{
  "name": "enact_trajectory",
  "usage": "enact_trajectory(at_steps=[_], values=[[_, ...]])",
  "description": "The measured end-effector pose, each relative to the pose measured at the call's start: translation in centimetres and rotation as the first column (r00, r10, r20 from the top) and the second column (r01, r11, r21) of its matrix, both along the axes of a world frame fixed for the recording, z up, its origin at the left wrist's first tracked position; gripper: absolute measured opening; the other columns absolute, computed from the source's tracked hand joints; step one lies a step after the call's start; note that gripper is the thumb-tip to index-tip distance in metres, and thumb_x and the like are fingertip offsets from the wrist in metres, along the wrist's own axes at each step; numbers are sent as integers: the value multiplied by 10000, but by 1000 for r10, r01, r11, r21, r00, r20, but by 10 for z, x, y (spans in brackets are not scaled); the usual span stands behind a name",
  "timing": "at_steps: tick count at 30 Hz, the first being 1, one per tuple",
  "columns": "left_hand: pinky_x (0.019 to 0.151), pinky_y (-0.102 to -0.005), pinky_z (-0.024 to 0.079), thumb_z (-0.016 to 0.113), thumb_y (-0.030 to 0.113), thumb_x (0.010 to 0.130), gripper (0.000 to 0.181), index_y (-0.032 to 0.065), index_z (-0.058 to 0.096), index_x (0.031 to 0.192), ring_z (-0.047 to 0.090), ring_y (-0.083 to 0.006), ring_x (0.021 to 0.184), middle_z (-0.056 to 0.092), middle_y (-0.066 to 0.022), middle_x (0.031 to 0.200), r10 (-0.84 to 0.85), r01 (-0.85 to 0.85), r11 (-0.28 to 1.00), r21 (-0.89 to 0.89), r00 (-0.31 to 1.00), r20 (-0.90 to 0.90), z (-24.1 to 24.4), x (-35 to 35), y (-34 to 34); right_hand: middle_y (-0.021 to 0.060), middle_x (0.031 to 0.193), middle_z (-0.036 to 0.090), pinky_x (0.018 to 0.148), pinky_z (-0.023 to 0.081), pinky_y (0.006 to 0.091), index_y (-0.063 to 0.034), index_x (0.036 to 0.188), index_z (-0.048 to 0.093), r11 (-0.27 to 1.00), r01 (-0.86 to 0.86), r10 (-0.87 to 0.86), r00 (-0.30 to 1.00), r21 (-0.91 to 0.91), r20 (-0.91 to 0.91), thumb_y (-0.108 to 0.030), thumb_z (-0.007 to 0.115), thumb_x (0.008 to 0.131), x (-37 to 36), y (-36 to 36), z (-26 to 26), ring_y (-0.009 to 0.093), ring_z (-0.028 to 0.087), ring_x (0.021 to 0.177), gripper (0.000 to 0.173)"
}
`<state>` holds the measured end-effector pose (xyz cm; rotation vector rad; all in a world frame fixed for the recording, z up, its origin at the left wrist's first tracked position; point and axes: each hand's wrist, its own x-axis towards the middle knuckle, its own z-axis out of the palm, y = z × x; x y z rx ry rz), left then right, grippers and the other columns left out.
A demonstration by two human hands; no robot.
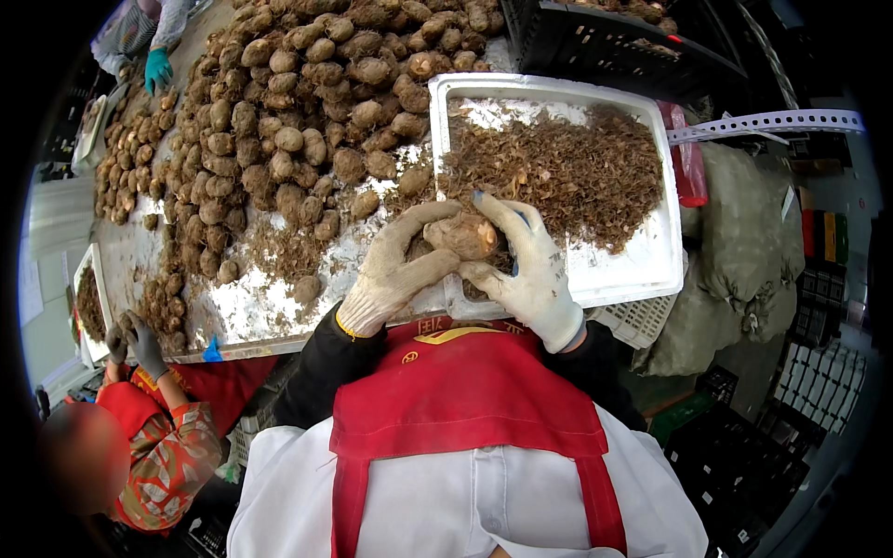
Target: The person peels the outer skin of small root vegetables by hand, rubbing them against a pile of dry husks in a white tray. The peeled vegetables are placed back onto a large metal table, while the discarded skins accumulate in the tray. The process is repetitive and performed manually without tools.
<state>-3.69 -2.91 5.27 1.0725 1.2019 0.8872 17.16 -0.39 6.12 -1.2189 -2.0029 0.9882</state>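
Note:
Between my two gloved hands, above the table's front edge, is a brown taro corm point(462, 237) with a pale bare end turned to the right. My left hand point(401, 268), in a cream knitted glove, grips its left side. My right hand point(527, 272), in a white glove with blue on it, curls around the pale end with thumb and fingers. Just beyond my hands and to the right lies a white foam tray point(621, 291), holding loose brown husk and fibre point(558, 174). A large heap of hairy taro corms point(289, 139) covers the table ahead and to the left.
Black plastic crates point(614, 52) stand beyond the tray. Stuffed woven sacks point(743, 223) and a perforated metal bar point(767, 127) are on the right. A co-worker's grey-gloved hands point(139, 342) work at lower left; another person's teal glove point(158, 70) is at upper left.

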Motion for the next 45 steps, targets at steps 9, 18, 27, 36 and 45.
enact_trajectory(at_steps=[9,18,27,36,45], values=[[949,-290,521,700,99,902,598,-16,500,1454,622,-156,1099,629,-120,1267,47,-47,999,7,999,-11,-9,4,-1,200,1250,599,979,513,428,-41,1409,559,1000,-10,10,1000,-15,14,-255,819,820,-1,-2,-9,375,619,1141,678],[815,-277,564,491,309,1096,545,32,375,1550,659,-171,1052,615,-144,1342,267,-16,952,-307,536,801,-26,24,-8,178,1218,607,977,501,462,-34,1373,575,984,110,-125,987,142,99,-362,819,843,-7,-4,-11,360,598,1132,668],[899,-332,579,550,364,1076,482,5,488,1392,644,-162,1061,631,-70,1170,89,-23,995,-100,680,728,-41,29,-5,120,1112,677,906,518,444,-89,1191,719,971,35,-38,999,236,5,-194,755,864,-16,9,-13,333,644,1037,345],[967,-371,565,609,449,1030,671,-32,431,1462,644,-231,1150,621,-152,1284,23,61,982,-177,899,437,-15,21,-8,116,967,699,690,542,340,-55,973,691,960,232,-235,972,159,0,-203,681,950,1,31,-23,226,681,792,150],[922,-328,556,570,420,1053,586,-9,472,1440,649,-205,1109,610,-151,1341,-1,-70,977,201,943,331,-38,25,-6,156,1128,650,935,526,416,-47,1184,677,975,60,-66,998,212,18,-325,799,840,12,14,14,317,631,1071,459]])
